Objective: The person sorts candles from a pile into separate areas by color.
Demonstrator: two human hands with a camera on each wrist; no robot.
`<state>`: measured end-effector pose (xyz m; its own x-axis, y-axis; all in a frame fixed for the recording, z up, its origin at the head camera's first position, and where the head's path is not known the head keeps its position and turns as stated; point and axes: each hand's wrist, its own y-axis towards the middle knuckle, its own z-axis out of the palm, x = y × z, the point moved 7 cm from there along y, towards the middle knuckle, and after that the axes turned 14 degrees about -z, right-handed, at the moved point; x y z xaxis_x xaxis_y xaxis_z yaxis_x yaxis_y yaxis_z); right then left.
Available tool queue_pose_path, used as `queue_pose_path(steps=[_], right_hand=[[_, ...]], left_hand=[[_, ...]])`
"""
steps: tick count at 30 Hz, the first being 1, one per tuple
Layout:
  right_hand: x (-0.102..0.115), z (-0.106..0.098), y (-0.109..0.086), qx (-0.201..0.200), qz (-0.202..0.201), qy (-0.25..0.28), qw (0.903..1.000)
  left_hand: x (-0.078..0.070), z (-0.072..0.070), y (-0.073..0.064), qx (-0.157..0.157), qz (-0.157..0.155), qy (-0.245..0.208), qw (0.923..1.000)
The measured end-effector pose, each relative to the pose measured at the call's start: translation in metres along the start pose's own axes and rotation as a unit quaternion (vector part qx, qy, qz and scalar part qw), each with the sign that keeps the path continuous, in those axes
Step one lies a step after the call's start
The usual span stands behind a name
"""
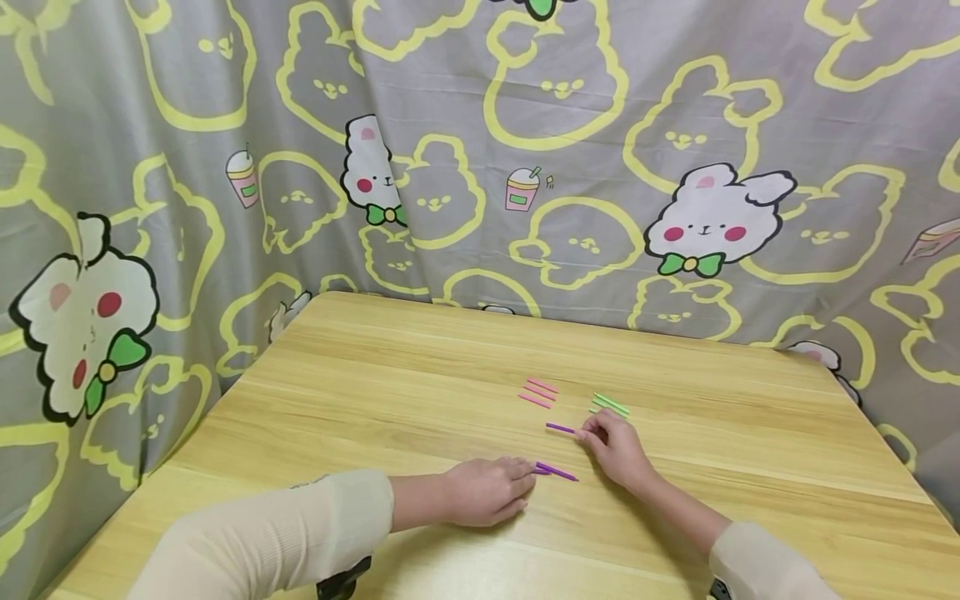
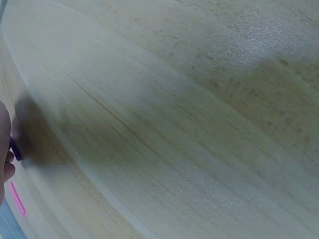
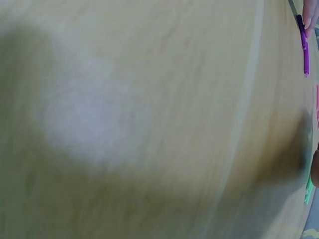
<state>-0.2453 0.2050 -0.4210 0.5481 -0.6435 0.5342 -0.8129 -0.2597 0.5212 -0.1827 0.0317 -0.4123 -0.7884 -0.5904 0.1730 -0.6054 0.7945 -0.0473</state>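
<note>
My right hand point(image 1: 621, 454) pinches one end of a thin purple stick point(image 1: 558, 427) between thumb and fingertips; the other end points left. Low over the table, my left hand point(image 1: 486, 493) lies palm down with its fingers stretched out, fingertips right at two more purple sticks point(image 1: 561, 473) that overlap at a slant. In the right wrist view, purple sticks point(image 3: 306, 59) show beside the left fingertips. Just beyond the right hand lie several green sticks point(image 1: 613, 406), partly covered by it. Pink sticks point(image 1: 537, 392) form a neat row left of the green ones.
The wooden table point(image 1: 360, 367) carries all the sticks near its middle. A grey curtain point(image 1: 450, 100) with yellow outlines and cartoon rabbits hangs along the table's back and left edges.
</note>
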Motion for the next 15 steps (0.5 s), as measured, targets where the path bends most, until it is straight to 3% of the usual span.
queue_pose_path(steps=[15], right_hand=[[-0.0087,-0.0081,-0.0094,-0.004,-0.024,-0.04,0.9989]], left_hand=[[0.0003,0.0023,0.0002,-0.003,0.0,0.004,1.0]])
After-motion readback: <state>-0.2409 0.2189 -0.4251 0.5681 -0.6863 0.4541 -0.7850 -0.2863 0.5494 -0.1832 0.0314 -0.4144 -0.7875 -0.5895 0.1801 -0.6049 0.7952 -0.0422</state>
